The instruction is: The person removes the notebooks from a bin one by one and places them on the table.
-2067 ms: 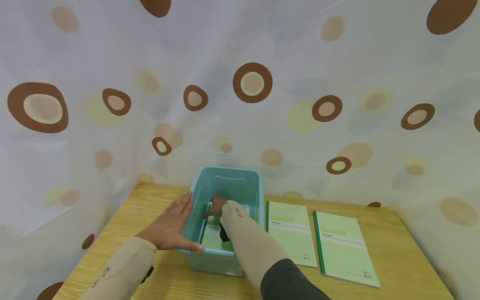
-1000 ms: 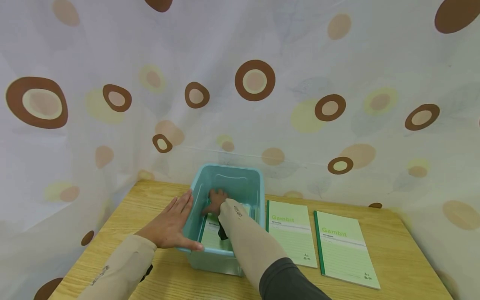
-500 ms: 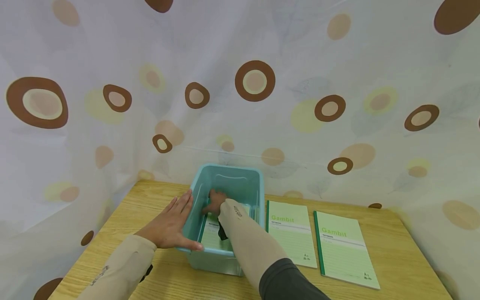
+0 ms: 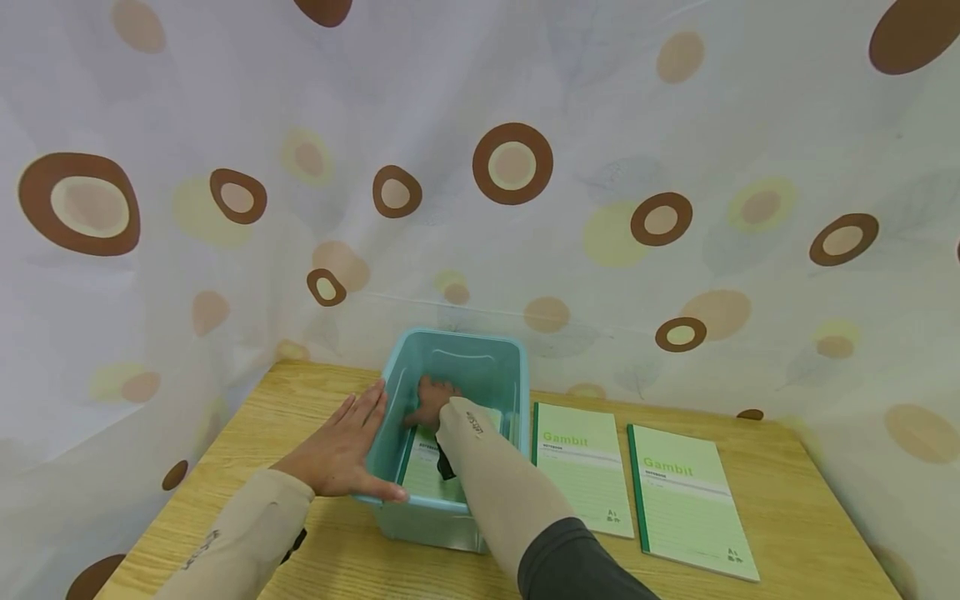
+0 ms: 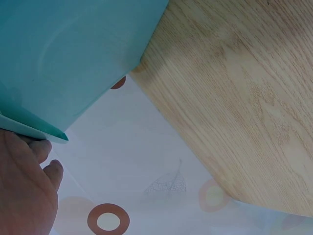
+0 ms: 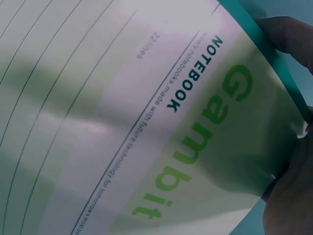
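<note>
L hand (image 4: 337, 450) splayed on bin (image 4: 480, 371), R hand (image 4: 433, 403) gripping notebook (image 6: 146, 122); wood tbl (image 4: 795, 500), spotted backdrop (image 4: 577, 83).

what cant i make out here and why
Head view: part of the light-green paper notebook in the blue plastic bin, behind the beige fabric sleeve.
Head view: fine print on the rightmost light-green paper notebook, too small.
Left wrist view: part of the left hand, cut off by the edge.
Right wrist view: whether the right hand pinches, cut off by the edge.

Wood-grain table (image 4: 802, 517). On it: light-blue bin (image 4: 431, 527); just right, green-spined notebook (image 4: 581, 475), flat; farther right, second notebook (image 4: 693, 504), flat, narrow gap between.
</note>
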Action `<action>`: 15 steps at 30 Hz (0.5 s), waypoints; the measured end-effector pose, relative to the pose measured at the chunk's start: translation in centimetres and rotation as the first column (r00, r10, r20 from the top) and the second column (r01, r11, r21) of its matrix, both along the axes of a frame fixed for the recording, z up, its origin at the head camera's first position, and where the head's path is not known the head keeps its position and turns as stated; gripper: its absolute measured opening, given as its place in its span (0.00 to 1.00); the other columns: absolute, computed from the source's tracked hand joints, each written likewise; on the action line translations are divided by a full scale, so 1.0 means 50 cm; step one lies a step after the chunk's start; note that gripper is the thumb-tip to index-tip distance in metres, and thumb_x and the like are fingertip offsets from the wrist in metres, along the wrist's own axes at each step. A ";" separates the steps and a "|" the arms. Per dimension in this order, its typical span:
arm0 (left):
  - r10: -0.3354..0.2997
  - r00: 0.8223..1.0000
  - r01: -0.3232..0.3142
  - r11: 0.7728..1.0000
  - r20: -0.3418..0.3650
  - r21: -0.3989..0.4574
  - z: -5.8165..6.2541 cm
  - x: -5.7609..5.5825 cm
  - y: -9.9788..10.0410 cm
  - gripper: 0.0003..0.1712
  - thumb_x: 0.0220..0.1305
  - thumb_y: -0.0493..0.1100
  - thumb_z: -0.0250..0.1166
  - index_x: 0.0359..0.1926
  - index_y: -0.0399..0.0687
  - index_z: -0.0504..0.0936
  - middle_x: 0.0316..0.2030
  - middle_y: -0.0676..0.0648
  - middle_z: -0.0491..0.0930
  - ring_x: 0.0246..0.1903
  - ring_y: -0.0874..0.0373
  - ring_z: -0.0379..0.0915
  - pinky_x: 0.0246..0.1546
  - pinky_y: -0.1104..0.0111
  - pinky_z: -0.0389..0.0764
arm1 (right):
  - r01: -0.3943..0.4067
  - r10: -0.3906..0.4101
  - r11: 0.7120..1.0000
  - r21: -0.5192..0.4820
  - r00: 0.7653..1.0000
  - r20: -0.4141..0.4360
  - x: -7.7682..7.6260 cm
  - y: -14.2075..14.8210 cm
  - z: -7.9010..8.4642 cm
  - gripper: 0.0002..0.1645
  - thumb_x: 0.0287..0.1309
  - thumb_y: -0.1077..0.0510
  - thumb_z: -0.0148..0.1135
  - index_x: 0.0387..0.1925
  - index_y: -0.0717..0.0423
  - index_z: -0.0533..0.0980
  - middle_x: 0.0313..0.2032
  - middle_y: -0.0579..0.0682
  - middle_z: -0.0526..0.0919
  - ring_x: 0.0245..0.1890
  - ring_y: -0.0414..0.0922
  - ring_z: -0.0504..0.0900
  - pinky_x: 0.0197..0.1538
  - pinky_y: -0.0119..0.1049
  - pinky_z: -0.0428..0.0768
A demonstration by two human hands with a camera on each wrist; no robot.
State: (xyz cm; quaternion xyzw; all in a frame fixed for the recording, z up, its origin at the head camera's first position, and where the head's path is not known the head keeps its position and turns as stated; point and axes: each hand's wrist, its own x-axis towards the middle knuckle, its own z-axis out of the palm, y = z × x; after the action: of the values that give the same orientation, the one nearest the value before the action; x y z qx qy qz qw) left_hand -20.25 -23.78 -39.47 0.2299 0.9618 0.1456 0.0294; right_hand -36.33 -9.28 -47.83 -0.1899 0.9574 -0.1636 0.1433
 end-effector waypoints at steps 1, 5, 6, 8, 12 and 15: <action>0.000 1.000 0.000 1.000 0.001 -0.001 0.000 0.000 0.000 0.74 0.44 0.78 0.62 0.73 0.28 0.43 0.74 0.34 0.36 0.74 0.42 0.34 0.71 0.47 0.40 | 0.000 0.000 1.000 0.009 1.000 0.001 0.001 0.000 0.002 0.45 0.49 0.40 0.71 0.62 0.56 0.64 0.55 0.55 0.77 0.54 0.52 0.73 0.58 0.49 0.69; -0.002 1.000 0.002 1.000 0.003 -0.003 0.002 0.001 0.001 0.74 0.45 0.78 0.62 0.73 0.27 0.43 0.74 0.34 0.36 0.74 0.42 0.34 0.71 0.47 0.41 | 0.003 -0.003 1.000 0.029 1.000 0.002 0.009 0.001 0.015 0.45 0.49 0.40 0.72 0.62 0.56 0.64 0.55 0.56 0.77 0.55 0.52 0.72 0.59 0.50 0.68; -0.001 1.000 0.001 1.000 0.004 -0.003 0.002 0.001 0.002 0.74 0.45 0.78 0.63 0.73 0.27 0.43 0.74 0.34 0.36 0.74 0.42 0.34 0.71 0.47 0.41 | 0.004 -0.004 1.000 0.030 1.000 0.001 0.012 0.001 0.019 0.45 0.49 0.41 0.71 0.62 0.56 0.64 0.55 0.56 0.77 0.55 0.53 0.72 0.59 0.50 0.68; 0.000 1.000 0.000 1.000 0.005 -0.004 0.002 0.001 0.002 0.74 0.45 0.78 0.63 0.73 0.27 0.43 0.74 0.34 0.36 0.74 0.42 0.34 0.71 0.47 0.41 | 0.009 -0.008 1.000 0.029 1.000 -0.006 0.017 0.001 0.028 0.44 0.50 0.42 0.71 0.62 0.57 0.64 0.55 0.57 0.77 0.56 0.53 0.72 0.59 0.50 0.67; 0.003 1.000 -0.002 1.000 0.008 -0.005 0.004 0.001 0.001 0.74 0.45 0.78 0.63 0.73 0.28 0.43 0.74 0.34 0.36 0.74 0.42 0.34 0.71 0.47 0.40 | 0.033 -0.030 0.998 0.057 0.998 -0.047 0.024 -0.003 0.045 0.43 0.53 0.42 0.68 0.64 0.57 0.64 0.54 0.57 0.77 0.56 0.54 0.73 0.61 0.51 0.66; 0.000 1.000 0.000 1.000 0.007 -0.006 0.004 0.000 0.001 0.74 0.45 0.78 0.62 0.73 0.27 0.43 0.74 0.34 0.36 0.74 0.42 0.34 0.71 0.47 0.40 | 0.061 -0.054 0.996 0.071 0.994 -0.092 0.027 -0.005 0.060 0.41 0.56 0.43 0.65 0.65 0.58 0.63 0.53 0.57 0.78 0.56 0.54 0.73 0.61 0.51 0.66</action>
State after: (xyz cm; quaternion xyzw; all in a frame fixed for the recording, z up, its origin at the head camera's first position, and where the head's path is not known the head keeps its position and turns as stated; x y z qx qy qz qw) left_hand -20.23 -23.70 -39.28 0.2293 0.9621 0.1436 0.0332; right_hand -34.96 -9.54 -44.82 -0.1641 0.9733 -0.1236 0.1024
